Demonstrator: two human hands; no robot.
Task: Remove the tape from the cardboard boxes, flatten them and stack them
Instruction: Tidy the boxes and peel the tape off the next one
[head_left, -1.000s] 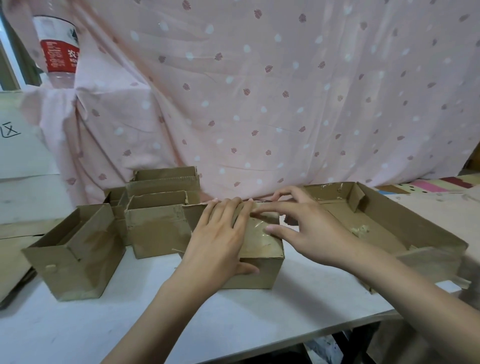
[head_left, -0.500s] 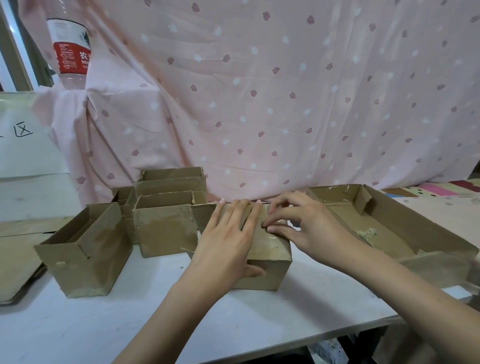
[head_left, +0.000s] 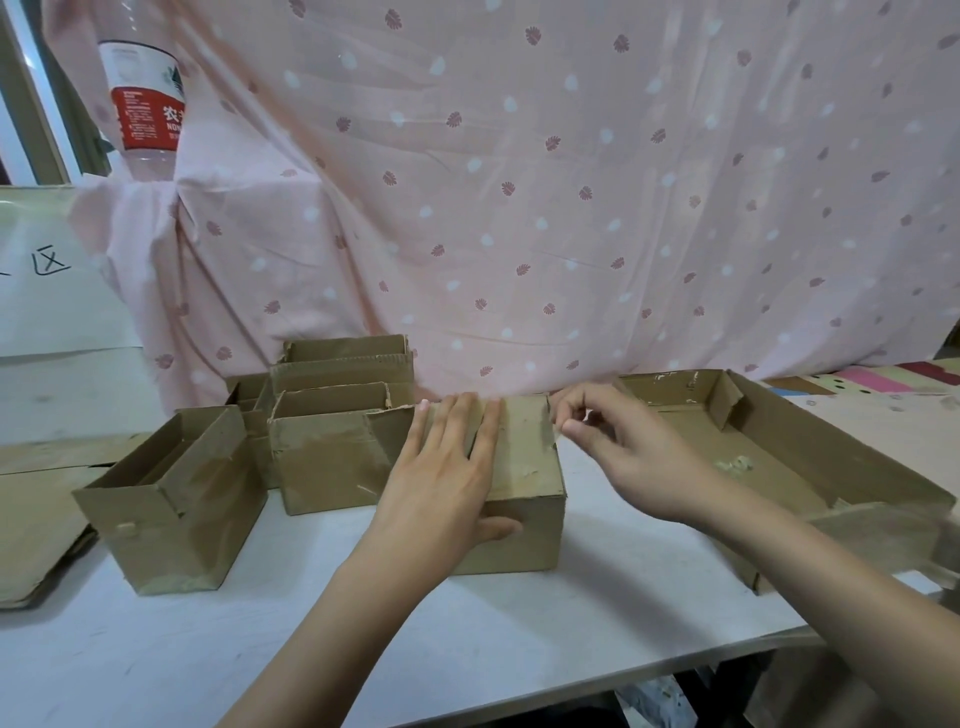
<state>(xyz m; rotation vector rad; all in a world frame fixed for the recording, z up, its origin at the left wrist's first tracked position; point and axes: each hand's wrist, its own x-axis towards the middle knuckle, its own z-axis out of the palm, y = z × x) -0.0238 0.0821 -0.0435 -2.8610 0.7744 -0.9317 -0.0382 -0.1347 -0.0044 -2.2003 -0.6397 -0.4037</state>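
A small closed cardboard box (head_left: 524, 499) sits on the white table (head_left: 363, 639) in front of me. My left hand (head_left: 447, 467) lies flat on its top, fingers straight, thumb against the front face. My right hand (head_left: 618, 452) is at the box's right top edge and pinches a strip of clear tape (head_left: 553, 434) between thumb and forefinger, lifted off the cardboard. Several open small boxes (head_left: 332, 447) stand to the left.
A wide shallow cardboard tray (head_left: 779, 457) with scraps of peeled tape lies at the right. Flat cardboard sheets (head_left: 36, 519) lie at the far left edge. A pink patterned cloth (head_left: 519, 182) hangs behind, with a plastic bottle (head_left: 143, 98) at top left.
My right hand went from resting on the box top to pinching the tape at the right edge and pulling it outward. My left hand stayed pressed on the box.
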